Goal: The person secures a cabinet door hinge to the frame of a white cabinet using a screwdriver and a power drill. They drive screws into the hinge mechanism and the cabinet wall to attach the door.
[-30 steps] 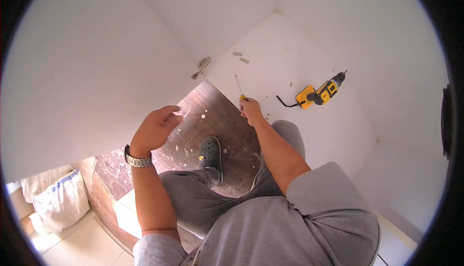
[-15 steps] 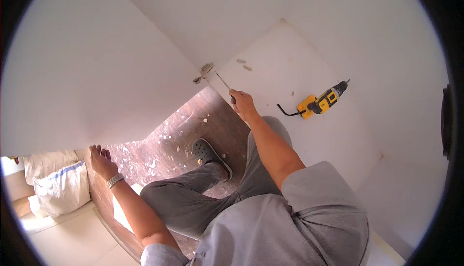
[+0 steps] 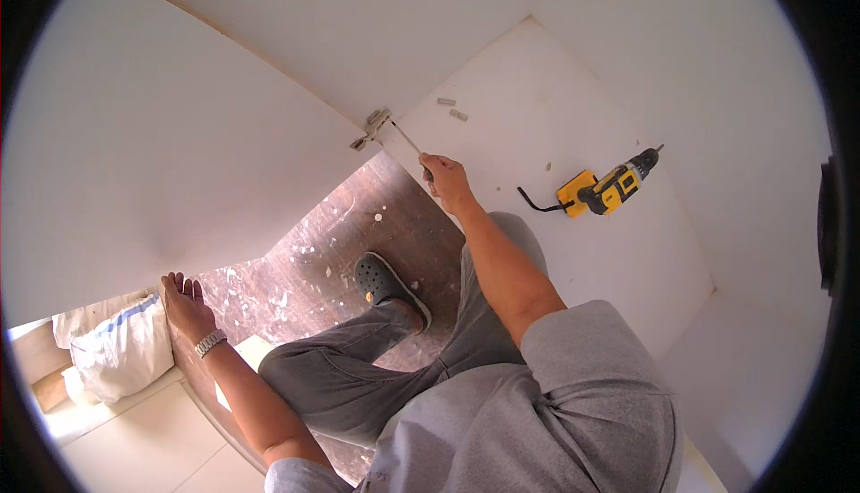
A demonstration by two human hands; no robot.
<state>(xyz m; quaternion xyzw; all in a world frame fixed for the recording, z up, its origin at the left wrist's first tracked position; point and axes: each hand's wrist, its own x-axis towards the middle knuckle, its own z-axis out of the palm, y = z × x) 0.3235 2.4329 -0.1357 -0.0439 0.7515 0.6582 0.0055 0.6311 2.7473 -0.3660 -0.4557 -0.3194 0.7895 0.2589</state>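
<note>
My right hand (image 3: 445, 180) is wrapped round a screwdriver (image 3: 408, 138), its thin shaft slanting up and left. The tip lies close to a metal hinge (image 3: 378, 120); whether it touches a screw is too small to tell. This hinge joins a large white door panel (image 3: 197, 135) to the inner side of a white cabinet. At the panel's near edge, my left hand (image 3: 188, 307) is raised with its fingers stretched out, the fingertips against or just beside that edge. A wristwatch (image 3: 210, 342) sits on my left wrist.
On the white cabinet base (image 3: 520, 269), a yellow and black cordless drill (image 3: 614, 188) lies at right. Small metal pieces (image 3: 458, 115) rest near the hinge. A white sack (image 3: 125, 350) stands at far left. My clog-shod foot (image 3: 385, 287) is on the paint-spotted brown floor (image 3: 305, 233).
The door panel has shifted slightly, so more of its far edge shows. The screwdriver and my right hand have moved a little up and left, with the tip nearer the hinge.
</note>
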